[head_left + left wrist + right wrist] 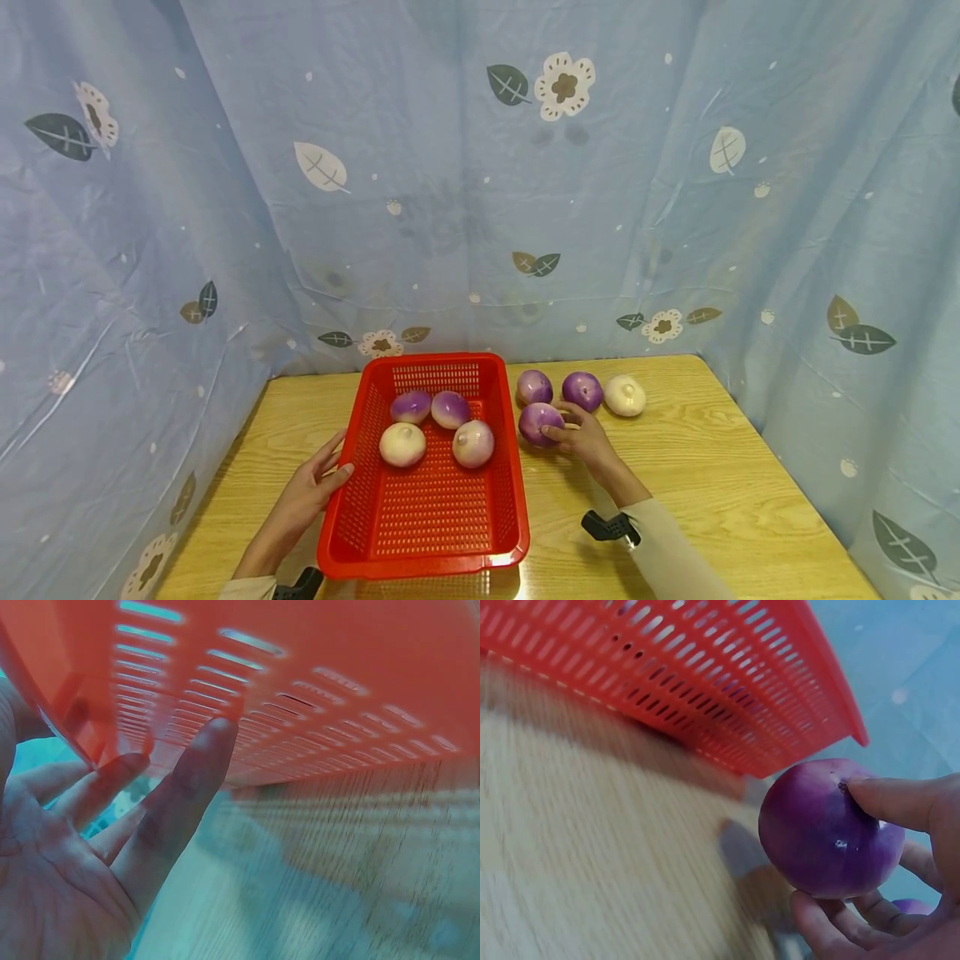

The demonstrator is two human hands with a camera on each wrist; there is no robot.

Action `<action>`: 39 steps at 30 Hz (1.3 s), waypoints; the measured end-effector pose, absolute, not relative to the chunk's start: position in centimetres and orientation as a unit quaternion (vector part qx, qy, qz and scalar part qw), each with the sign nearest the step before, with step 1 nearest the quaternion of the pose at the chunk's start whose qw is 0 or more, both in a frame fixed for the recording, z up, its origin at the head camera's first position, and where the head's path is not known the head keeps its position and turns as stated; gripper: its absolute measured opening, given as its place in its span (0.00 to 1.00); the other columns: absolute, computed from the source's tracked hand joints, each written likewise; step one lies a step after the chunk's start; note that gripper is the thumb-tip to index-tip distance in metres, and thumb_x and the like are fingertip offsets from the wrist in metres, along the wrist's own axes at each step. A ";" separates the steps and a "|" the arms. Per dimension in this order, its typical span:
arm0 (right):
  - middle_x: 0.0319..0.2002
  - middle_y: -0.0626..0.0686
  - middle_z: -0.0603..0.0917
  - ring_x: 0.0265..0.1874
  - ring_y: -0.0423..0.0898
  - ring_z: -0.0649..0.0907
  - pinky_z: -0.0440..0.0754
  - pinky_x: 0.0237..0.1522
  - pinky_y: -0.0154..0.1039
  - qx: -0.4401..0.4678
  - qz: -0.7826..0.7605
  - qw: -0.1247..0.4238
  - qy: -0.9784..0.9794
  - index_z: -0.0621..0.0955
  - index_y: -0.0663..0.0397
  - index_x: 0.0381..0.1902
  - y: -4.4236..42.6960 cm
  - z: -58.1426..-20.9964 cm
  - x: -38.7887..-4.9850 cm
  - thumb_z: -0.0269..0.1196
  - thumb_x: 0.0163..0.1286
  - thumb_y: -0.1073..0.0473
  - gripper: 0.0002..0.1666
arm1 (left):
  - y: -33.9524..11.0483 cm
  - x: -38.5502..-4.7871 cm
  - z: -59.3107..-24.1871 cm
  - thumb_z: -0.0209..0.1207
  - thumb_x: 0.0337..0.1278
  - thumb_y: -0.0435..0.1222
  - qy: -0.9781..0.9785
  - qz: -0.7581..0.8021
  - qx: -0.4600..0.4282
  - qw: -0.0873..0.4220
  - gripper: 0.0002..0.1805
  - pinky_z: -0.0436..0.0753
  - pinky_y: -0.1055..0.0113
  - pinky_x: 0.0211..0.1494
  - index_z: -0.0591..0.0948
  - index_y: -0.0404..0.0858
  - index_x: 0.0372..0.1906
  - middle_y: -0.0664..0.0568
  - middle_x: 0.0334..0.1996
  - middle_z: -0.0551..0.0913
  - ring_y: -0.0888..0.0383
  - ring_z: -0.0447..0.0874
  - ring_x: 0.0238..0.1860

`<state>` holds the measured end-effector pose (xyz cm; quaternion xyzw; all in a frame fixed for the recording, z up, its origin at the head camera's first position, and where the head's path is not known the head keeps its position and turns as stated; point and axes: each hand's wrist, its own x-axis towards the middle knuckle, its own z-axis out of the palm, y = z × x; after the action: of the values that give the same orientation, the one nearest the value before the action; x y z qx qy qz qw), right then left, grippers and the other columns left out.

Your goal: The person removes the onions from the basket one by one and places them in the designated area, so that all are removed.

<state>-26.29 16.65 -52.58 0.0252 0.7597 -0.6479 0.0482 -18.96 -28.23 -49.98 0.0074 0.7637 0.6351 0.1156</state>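
A red plastic basket (431,512) with slotted walls stands on the table. In it lie two purple-and-white turnips (451,410) and two paler ones (402,444), all toward the far half. My left hand (309,487) grips the basket's left rim, its thumb at the edge and its fingers against the outer wall (300,697). To the right of the basket my right hand (588,443) holds a purple turnip (832,829) between thumb and fingers. In the right wrist view that turnip appears slightly raised, with a shadow on the wood below.
Beyond the right hand sit two purple turnips (534,387) (582,391) and a white one (626,396) on the wooden table (720,475). A blue patterned curtain (450,208) closes off the back and both sides.
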 end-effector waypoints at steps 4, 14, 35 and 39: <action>0.54 0.69 0.74 0.38 0.44 0.81 0.87 0.40 0.43 0.032 -0.648 0.049 0.760 0.72 0.64 0.62 16.6 -53.0 -26.5 0.69 0.62 0.65 0.31 | -28.2 -19.0 -49.9 0.55 0.70 0.42 0.764 0.635 0.008 0.115 0.39 0.88 0.54 0.46 0.51 0.51 0.79 0.35 0.75 0.59 0.42 0.83 0.56; 0.52 0.69 0.78 0.41 0.47 0.81 0.85 0.43 0.44 0.040 -0.621 0.038 0.782 0.75 0.63 0.61 16.7 -53.8 -26.8 0.69 0.62 0.63 0.30 | -28.2 -19.0 -50.0 0.56 0.70 0.43 0.765 0.635 0.005 0.111 0.39 0.88 0.54 0.46 0.52 0.52 0.79 0.36 0.75 0.60 0.44 0.83 0.55; 0.56 0.69 0.77 0.40 0.43 0.82 0.85 0.44 0.42 0.046 -0.629 0.030 0.775 0.70 0.67 0.65 17.7 -53.0 -26.6 0.63 0.68 0.60 0.31 | -28.3 -19.0 -50.2 0.55 0.70 0.43 0.763 0.636 0.009 0.116 0.39 0.88 0.54 0.46 0.50 0.51 0.79 0.35 0.74 0.60 0.43 0.84 0.55; 0.60 0.70 0.74 0.48 0.44 0.81 0.83 0.55 0.47 0.034 -0.636 0.011 0.771 0.69 0.69 0.65 18.3 -51.4 -26.2 0.60 0.70 0.61 0.29 | -28.3 -19.0 -50.3 0.55 0.70 0.42 0.764 0.635 0.010 0.116 0.39 0.88 0.54 0.46 0.50 0.51 0.79 0.36 0.74 0.60 0.43 0.84 0.55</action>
<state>-26.20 18.26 -51.37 0.0339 0.7711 -0.6357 0.0111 -18.99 -28.35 -50.34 0.0095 0.7636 0.6352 0.1156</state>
